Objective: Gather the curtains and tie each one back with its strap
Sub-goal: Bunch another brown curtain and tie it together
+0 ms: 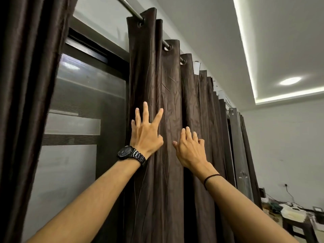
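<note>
Window point(78, 102): curtain point(169, 81) under L hand point(146, 133)

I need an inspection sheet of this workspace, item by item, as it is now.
surface: glass pane between the curtains
job's things: brown curtain hangs on rod; second curtain at left; strap: nothing seen
clutter: loaded table, far right
grips: left hand flat, fingers spread, on brown curtain; right hand curled at a fold, hold unclear
cables: wire on far wall
surroundings: ceiling light on
</note>
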The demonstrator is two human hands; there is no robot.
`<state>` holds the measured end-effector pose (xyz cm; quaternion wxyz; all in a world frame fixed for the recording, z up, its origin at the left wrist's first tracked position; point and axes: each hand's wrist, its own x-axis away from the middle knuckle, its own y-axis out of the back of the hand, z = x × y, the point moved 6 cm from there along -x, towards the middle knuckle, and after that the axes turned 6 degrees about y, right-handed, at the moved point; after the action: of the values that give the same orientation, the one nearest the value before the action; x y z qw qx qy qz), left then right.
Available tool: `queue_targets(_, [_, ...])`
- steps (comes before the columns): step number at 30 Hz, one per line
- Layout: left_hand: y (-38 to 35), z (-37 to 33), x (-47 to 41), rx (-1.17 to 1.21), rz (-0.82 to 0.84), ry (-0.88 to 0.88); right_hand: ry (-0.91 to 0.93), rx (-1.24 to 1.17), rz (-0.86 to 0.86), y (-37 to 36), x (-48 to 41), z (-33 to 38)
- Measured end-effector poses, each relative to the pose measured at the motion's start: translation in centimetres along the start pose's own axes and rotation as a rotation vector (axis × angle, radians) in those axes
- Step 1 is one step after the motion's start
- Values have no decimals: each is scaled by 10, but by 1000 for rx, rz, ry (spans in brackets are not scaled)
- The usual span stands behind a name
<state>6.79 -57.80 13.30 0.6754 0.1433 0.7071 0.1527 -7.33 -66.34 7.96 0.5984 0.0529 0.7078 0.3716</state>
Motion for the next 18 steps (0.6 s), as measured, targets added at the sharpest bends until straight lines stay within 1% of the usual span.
queue_targets(4, [-25,6,-23,44,-77,-18,-52,-89,-7,-36,-53,-24])
queue_targets(7, [-37,15,-31,96,-73,-6,-115,-213,-42,-47,-85,-33])
queue_targets(8, [-40,18,-33,96,-67,-5,-128,-250,-65,-51,-96,-34])
queue_targets(10, [-45,27,-39,19,-86,-20,-151,-322,-117,-53,-119,-36])
queue_targets(13, [-41,42,-58,-87,-149,-18,-200,-545,-213,-52,-154,-37])
queue_targets(16, [-34,49,-75,-119,-162,-27,-244,-631,-356,-43,-176,-37])
queue_targets(18, [-31,49,-81,-111,-161,-31,-267,-707,-409,-44,-187,-36])
